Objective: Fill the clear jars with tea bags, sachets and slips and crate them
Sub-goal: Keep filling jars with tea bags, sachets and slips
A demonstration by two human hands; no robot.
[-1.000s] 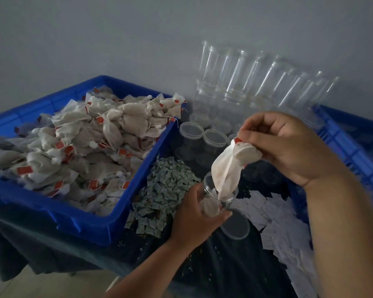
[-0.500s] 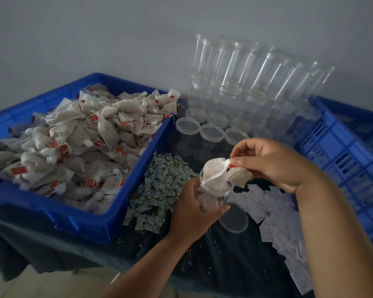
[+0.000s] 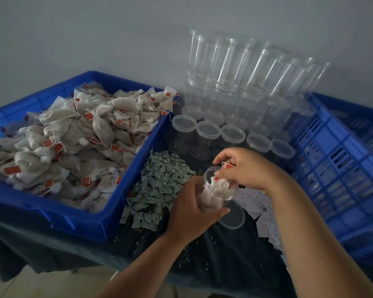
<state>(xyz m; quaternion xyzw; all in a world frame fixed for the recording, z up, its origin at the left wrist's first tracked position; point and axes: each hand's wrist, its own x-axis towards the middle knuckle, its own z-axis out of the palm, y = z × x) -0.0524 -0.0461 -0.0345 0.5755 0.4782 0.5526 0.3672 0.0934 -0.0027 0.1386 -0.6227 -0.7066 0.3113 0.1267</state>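
Observation:
My left hand (image 3: pixel 193 208) grips a clear jar (image 3: pixel 209 177), tilted with its mouth toward the right. White tea bags (image 3: pixel 218 188) fill most of the jar. My right hand (image 3: pixel 248 168) is at the jar's mouth, its fingers curled on the top tea bag and pushing it in; a red tag (image 3: pixel 228 166) sticks out by the fingers. The jar's clear lid (image 3: pixel 235 216) lies flat on the dark cloth just below. Green sachets (image 3: pixel 159 186) are heaped to the left of the jar. White slips (image 3: pixel 265 214) are spread to its right.
A blue tub (image 3: pixel 108 222) heaped with tagged tea bags (image 3: pixel 73 145) fills the left. Several lidded and stacked clear jars (image 3: pixel 235 104) stand at the back by the wall. A blue slatted crate (image 3: pixel 340 168) sits at the right.
My right hand came down from above the jar to its mouth, and the hanging tea bag went into the jar. The left hand kept hold of the jar.

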